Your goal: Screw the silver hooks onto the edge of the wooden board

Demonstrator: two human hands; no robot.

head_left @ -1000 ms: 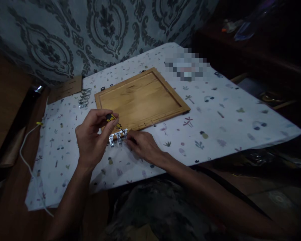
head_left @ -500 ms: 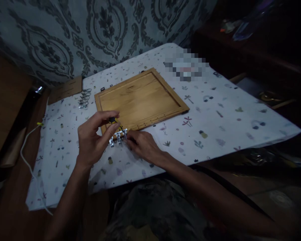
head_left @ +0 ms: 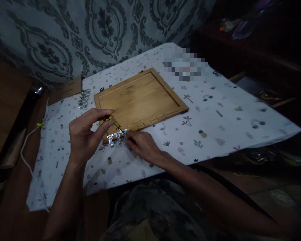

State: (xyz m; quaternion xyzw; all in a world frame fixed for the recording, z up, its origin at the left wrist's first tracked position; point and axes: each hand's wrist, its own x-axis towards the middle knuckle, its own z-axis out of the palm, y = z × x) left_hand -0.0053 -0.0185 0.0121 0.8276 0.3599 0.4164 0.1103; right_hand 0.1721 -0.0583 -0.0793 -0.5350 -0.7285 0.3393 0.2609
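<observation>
My left hand (head_left: 86, 134) is closed around a small yellow-and-black screwdriver (head_left: 114, 124), thumb and fingers at its handle. The screwdriver slants down to the right, its tip by the rightmost of three shiny metal brackets (head_left: 118, 137) along the near left edge of a wooden framed panel (head_left: 140, 97). Closed at that same bracket is my right hand (head_left: 144, 144), its fingertips pressed against it. A row of small dark holes runs along the panel's near edge. The exact contact of the screwdriver tip is too small to make out.
A patterned white cloth (head_left: 203, 140) covers the table. Several metal pieces (head_left: 83, 98) lie left of the panel, near a brown cardboard piece (head_left: 67, 89). A white cable (head_left: 27, 157) hangs over the left edge. At the back right, a pixelated patch hides something.
My left hand has shifted a little left and up, tilting the screwdriver so more of it shows. My right hand stays at the bracket.
</observation>
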